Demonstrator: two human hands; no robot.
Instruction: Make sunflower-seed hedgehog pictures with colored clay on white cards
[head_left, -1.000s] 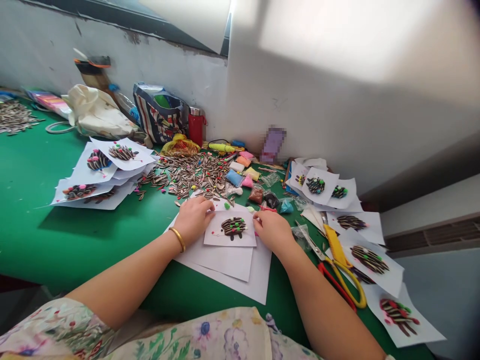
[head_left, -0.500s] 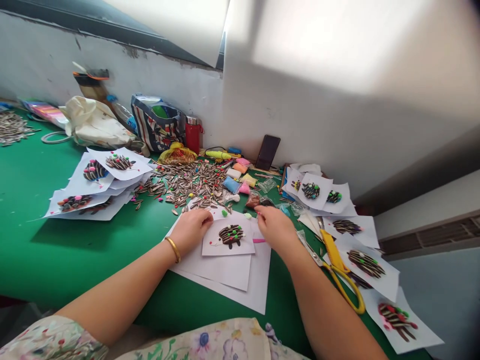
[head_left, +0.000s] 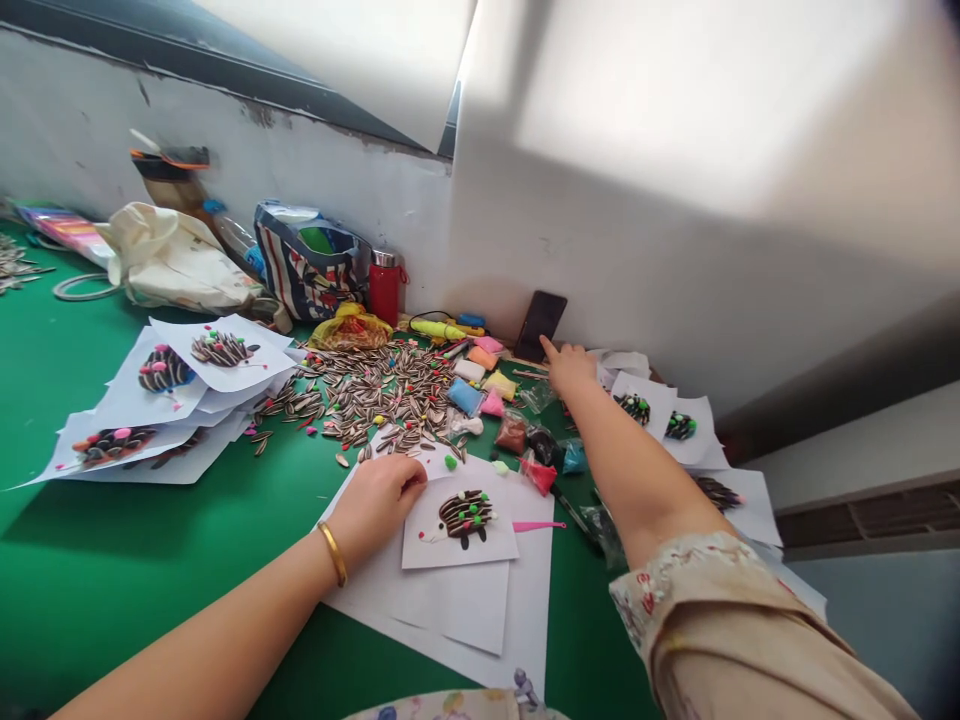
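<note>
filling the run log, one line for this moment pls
left hand: on hedgehog card | right hand: fingertip at phone | seeds: behind card

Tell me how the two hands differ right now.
The left hand rests close in, on the edge of the paper hedgehog card; the right hand is stretched far out to the dark phone leaning on the wall. The left hand's fingers are curled down on the paper; the right hand points one finger at the phone. The left wrist wears a gold bangle; the right shows none. Both grasp nothing.
</note>
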